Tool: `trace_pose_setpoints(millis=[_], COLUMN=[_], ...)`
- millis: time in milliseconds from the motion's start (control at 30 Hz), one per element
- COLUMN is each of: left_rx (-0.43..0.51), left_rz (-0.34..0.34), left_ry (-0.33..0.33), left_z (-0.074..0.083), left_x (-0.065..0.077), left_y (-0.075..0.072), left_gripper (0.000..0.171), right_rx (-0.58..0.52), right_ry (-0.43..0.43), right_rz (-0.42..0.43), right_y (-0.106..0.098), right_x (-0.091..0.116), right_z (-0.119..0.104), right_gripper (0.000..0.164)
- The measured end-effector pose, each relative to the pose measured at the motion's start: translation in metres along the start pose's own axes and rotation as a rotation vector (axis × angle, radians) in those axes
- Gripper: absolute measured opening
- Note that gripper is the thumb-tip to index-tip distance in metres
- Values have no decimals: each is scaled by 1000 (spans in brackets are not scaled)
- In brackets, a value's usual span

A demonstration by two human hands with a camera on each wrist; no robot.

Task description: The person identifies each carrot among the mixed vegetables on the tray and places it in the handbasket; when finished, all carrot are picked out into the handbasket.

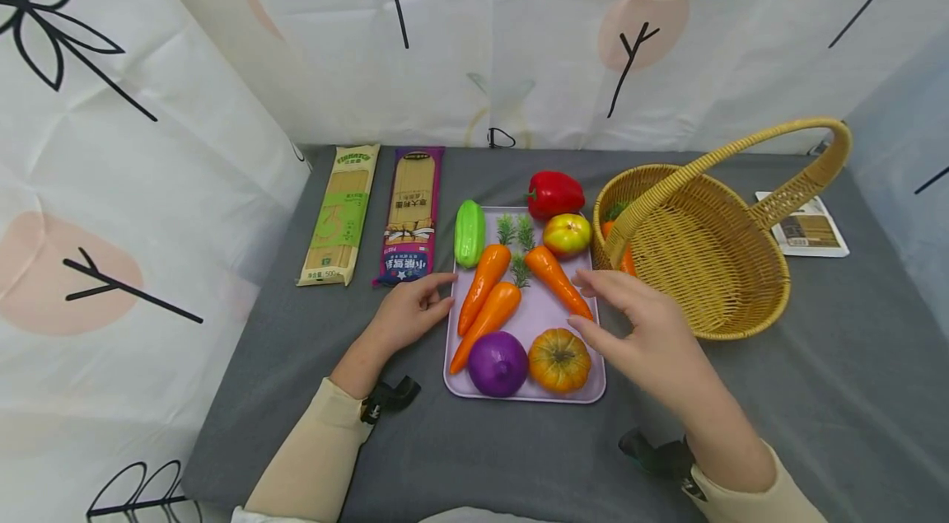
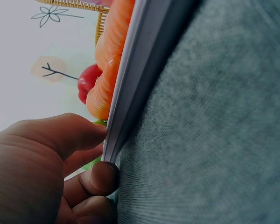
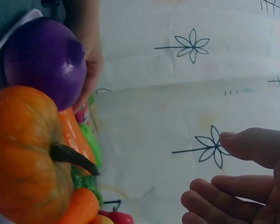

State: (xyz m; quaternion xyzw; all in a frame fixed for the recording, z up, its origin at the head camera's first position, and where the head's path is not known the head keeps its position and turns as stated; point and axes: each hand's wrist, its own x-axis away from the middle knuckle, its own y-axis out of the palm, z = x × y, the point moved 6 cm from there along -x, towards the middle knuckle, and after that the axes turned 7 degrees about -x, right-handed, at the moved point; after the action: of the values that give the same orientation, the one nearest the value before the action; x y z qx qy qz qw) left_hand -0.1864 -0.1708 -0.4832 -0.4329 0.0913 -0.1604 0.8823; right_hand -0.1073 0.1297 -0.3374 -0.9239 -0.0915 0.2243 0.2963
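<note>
I watch the left hand (image 1: pixel 404 314) with its grip slightly parted, fingertips at the left rim of a lilac rectangular tray (image 1: pixel 544 314); I can't tell how firmly they touch. The right hand (image 1: pixel 656 333) has its grip spread wide and empty at the tray's right edge, by a tapered orange carrot (image 1: pixel 558 280) on it. A golden woven basket (image 1: pixel 722 284) crowds that hand, right of the tray. A glossy red pepper (image 1: pixel 556 194) lies behind the tray.

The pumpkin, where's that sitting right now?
In the head view, the pumpkin sits in the near right corner of the lilac tray, immediately right of the round purple vegetable.
</note>
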Motion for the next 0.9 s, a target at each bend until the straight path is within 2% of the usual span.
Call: trace_pose_setpoints(millis=[167, 333, 700, 900], left_rx=[4, 4, 6, 4], left_rz=[2, -1, -5, 4], left_ry=[2, -4, -5, 2], left_z=[0, 1, 3, 2], left_x=[0, 0, 1, 1], left_y=[0, -1, -1, -1], left_gripper=[38, 38, 38, 37], right_rx=[-15, -14, 35, 34], right_ry=[93, 170, 263, 312], right_rz=[-66, -71, -46, -66], right_y=[24, 39, 54, 60], right_x=[-1, -4, -9, -9], right_z=[9, 24, 59, 75], right_gripper=[50, 49, 48, 51])
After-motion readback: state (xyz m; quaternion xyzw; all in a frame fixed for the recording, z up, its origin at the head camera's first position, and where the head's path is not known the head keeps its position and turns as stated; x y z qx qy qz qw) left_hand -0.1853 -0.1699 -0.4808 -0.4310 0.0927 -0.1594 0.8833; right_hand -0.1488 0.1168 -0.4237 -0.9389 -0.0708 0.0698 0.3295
